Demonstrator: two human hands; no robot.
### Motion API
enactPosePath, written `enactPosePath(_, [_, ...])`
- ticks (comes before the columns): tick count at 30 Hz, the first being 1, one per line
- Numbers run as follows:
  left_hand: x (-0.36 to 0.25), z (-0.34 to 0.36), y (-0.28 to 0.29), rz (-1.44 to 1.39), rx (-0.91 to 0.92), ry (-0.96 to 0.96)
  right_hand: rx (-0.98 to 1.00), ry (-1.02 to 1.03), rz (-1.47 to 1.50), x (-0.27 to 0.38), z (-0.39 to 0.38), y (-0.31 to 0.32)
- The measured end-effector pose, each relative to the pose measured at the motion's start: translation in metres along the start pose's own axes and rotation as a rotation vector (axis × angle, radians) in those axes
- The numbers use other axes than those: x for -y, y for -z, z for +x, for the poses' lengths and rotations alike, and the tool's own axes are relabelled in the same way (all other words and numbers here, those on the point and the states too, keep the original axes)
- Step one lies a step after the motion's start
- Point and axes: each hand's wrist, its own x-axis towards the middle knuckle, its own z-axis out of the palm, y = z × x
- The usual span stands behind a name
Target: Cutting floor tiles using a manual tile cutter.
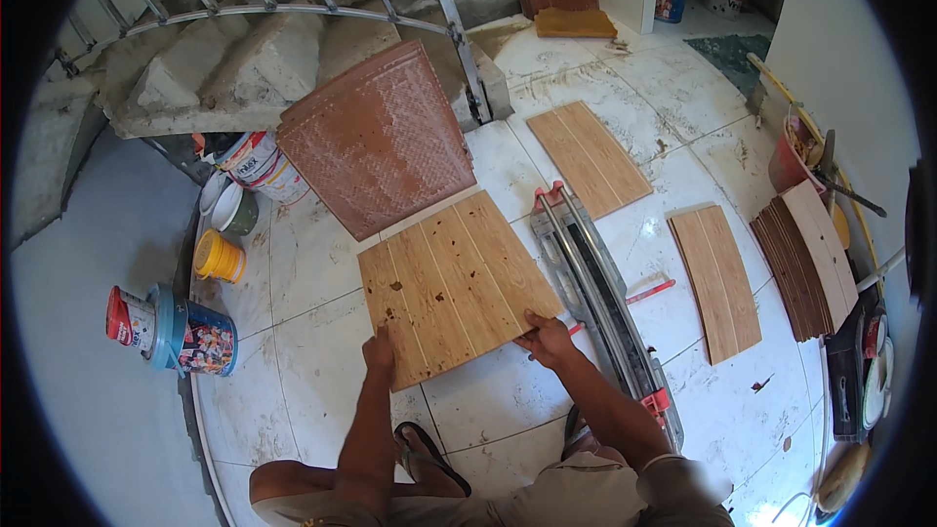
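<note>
A square wood-look floor tile (454, 288), spotted with dark specks, is held between my two hands in front of me. My left hand (379, 349) grips its near left edge, the fingers partly hidden by the tile. At the near right corner, my right hand (547, 340) has its thumb on top and its fingers at the edge. Just right of the tile lies a manual tile cutter (610, 307) with twin metal rails and red parts. Beyond the tile, a stack of reddish-brown tiles (381, 141) leans face-out against the concrete stairs.
Narrower wood-look tiles (589, 158) and a cut stack (715, 283) lie right of the cutter. More tiles (805, 259) stand by the right wall near a red bucket (793, 158). Paint buckets (207, 337) and a yellow tub (220, 256) line the left wall. Stairs (234, 63) with a metal railing rise behind.
</note>
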Motion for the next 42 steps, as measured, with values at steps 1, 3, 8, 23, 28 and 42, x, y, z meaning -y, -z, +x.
enactPosePath(1, [0.011, -0.009, 0.002, 0.097, -0.054, -0.039, 0.022, 0.011, 0.032, -0.007, -0.011, 0.010])
enactPosePath(3, [0.028, -0.035, -0.005, 0.052, -0.045, -0.056, -0.006, 0.018, 0.058, -0.015, -0.040, 0.028])
enactPosePath(8, [0.064, -0.077, 0.001, -0.173, -0.017, -0.101, -0.062, -0.016, 0.144, -0.050, -0.081, 0.066])
enactPosePath(23, [0.088, -0.131, -0.040, 0.022, 0.069, -0.058, -0.199, -0.110, 0.325, -0.048, -0.150, 0.120])
enactPosePath(28, [0.084, -0.133, -0.051, 0.015, 0.093, -0.075, -0.281, -0.033, 0.322, -0.043, -0.160, 0.113])
enactPosePath(42, [0.068, -0.135, -0.067, 0.032, 0.132, -0.020, -0.027, -0.387, 0.803, -0.127, -0.191, 0.225])
